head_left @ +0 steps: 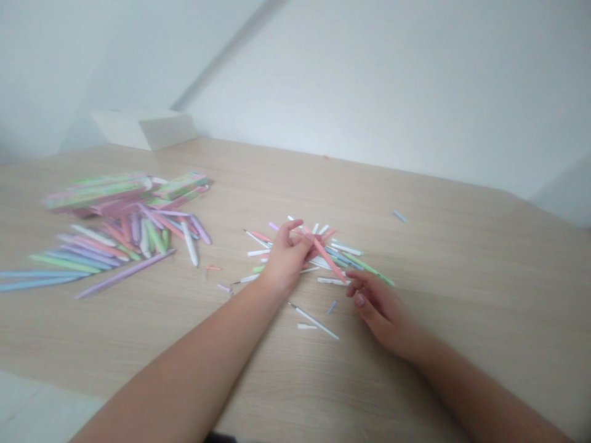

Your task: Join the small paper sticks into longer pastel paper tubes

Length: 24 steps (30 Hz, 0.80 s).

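Observation:
My left hand [290,252] is closed on a coral pen barrel [330,259], which slants down to the right. Close to the barrel's lower end is my right hand [376,304], its fingers loosely bent, the thumb apart and nothing visible between them. Whether its fingertips touch the barrel, I cannot tell. Under and around my left hand lies a loose heap of pen parts in white, green, blue and coral, partly hidden by the hand. Nearer to me are a white pen refill [314,321], a short white piece [307,327] and a small blue piece [332,306].
On the left, several pastel pens [124,237] lie in a pile, with pink and green boxes [106,194] behind them. A white box-like object [148,128] stands at the back by the wall. One small blue piece [399,216] rests on the wooden table [484,295] at right.

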{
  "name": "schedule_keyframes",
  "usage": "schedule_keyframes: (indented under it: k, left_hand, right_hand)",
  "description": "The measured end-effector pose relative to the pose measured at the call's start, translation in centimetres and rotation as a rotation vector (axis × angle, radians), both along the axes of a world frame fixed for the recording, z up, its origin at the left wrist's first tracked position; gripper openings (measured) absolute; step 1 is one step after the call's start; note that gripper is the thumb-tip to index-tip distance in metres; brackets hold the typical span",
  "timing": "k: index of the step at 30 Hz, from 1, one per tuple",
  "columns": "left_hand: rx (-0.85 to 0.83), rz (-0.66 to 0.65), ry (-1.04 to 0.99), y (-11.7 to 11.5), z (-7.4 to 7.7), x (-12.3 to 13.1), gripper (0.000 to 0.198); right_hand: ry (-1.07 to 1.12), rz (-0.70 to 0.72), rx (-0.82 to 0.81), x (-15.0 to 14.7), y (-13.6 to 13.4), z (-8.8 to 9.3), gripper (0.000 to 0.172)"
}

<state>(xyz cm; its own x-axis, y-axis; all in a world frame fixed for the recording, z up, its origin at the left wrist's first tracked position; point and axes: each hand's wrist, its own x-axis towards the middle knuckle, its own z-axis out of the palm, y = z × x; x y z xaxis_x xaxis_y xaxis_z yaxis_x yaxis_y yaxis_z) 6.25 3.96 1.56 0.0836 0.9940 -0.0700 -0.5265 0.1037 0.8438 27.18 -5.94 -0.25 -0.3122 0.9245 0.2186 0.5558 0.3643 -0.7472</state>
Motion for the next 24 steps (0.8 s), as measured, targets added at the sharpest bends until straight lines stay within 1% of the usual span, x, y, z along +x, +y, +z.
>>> schedule_keyframes:
  k: [2, 5, 9, 11, 13, 16, 19, 21, 23, 24]
  left_hand:
    - [0.032, -0.006, 0.051, -0.2, 0.2, 0.0, 0.048]
    - [0.041, -0.008, 0.054, -0.3, 0.4, -0.1, 0.046]
    - [0.061, -0.009, 0.077, -0.1, 0.2, -0.2, 0.043]
    - [0.107, -0.006, 0.119, -0.1, 0.2, -0.3, 0.043]
    - [0.244, 0.012, 0.194, -0.6, 0.4, -0.5, 0.042]
    - [0.561, 0.061, 0.317, -2.0, 1.1, -0.8, 0.039]
    - [0.789, 0.09, 0.433, -3.3, 1.8, -1.3, 0.033]
    - [0.896, 0.06, 0.618, -3.9, 2.2, -1.8, 0.029]
    - [0.969, -0.021, 0.84, -4.1, 2.7, -2.1, 0.028]
    - [0.991, -0.064, 0.916, -4.2, 3.0, -2.2, 0.028]
  right_hand:
    - [-0.003, 0.008, -0.017, 0.0, 0.0, -0.1, 0.038]
    - [-0.009, 0.023, -0.02, 0.0, 0.0, 0.0, 0.039]
    - [-0.025, 0.049, -0.022, -0.1, -0.1, 0.2, 0.04]
    - [-0.017, 0.063, -0.046, -0.2, -0.1, 0.2, 0.041]
    - [0.01, 0.051, -0.065, -0.3, 0.0, 0.0, 0.046]
    - [0.025, -0.021, -0.076, -0.3, 0.2, -0.3, 0.055]
    - [-0.007, -0.075, -0.072, -0.2, 0.3, -0.5, 0.06]
    - [-0.021, -0.084, -0.059, 0.0, 0.4, -0.6, 0.061]
    - [-0.028, -0.076, -0.058, 0.1, 0.5, -0.6, 0.06]
    - [-0.031, -0.071, -0.061, 0.1, 0.5, -0.6, 0.059]
